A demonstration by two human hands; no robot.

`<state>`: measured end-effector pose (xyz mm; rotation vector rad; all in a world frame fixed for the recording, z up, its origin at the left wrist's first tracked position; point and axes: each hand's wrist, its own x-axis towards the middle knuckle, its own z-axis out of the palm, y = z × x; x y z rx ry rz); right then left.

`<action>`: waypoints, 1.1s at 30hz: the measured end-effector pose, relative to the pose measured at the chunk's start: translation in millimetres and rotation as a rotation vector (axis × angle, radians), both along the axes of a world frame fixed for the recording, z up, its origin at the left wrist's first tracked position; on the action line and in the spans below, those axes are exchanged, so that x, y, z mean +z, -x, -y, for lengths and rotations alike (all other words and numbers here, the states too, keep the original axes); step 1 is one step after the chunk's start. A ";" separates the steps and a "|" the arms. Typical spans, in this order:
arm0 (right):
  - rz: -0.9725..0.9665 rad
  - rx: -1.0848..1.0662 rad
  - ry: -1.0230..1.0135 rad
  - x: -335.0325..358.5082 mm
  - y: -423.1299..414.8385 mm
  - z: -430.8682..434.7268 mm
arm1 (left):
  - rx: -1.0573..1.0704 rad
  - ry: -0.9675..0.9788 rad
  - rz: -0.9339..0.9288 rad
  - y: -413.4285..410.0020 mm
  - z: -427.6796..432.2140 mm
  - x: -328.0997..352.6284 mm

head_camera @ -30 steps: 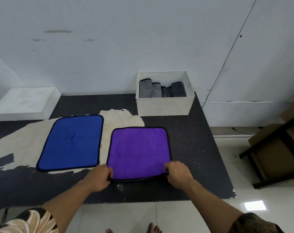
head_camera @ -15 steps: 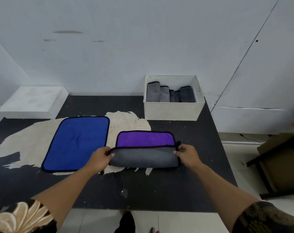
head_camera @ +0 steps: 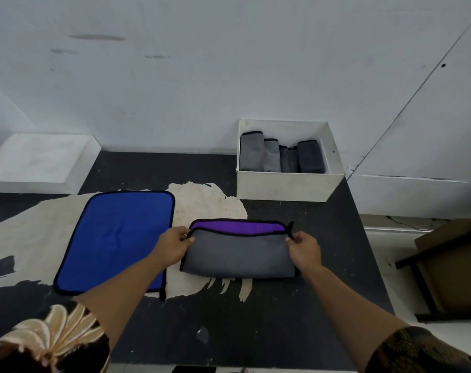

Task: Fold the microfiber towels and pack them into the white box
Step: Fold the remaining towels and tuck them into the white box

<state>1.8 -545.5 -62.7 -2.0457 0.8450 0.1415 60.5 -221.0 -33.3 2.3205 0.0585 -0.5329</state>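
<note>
Both hands pinch the purple towel (head_camera: 237, 251): left hand (head_camera: 172, 244) and right hand (head_camera: 304, 249) on the grey flap's corners, near its far edge. Blue towel (head_camera: 115, 238) lies flat alongside; white box (head_camera: 285, 187) sits beyond.

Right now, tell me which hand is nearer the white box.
Right. The right hand holds the purple towel at its right corner, in front of the box. The left hand holds the left corner, farther left.

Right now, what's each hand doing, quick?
Left hand: closed, pinching the left corner of the purple towel.
Right hand: closed, pinching its right corner.
</note>
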 end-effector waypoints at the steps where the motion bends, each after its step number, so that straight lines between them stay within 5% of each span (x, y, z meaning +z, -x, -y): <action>1: -0.034 0.015 0.006 -2.5 -1.9 -1.0 | -0.023 -0.020 -0.043 -1.9 0.3 -4.2; 9: 0.079 -0.057 0.052 2.9 -25.7 1.5 | 0.114 0.013 0.004 -24.2 4.0 -12.5; 15: -0.147 0.076 0.112 -7.1 -34.8 3.1 | 0.062 -0.081 -0.175 -20.4 5.1 -30.1; 20: -0.057 0.007 0.121 -8.3 -41.6 4.7 | 0.115 -0.051 -0.062 -25.8 9.2 -28.2; 33: -0.057 0.008 0.079 -4.7 -40.5 7.5 | 0.125 -0.096 -0.167 -30.8 7.3 -30.4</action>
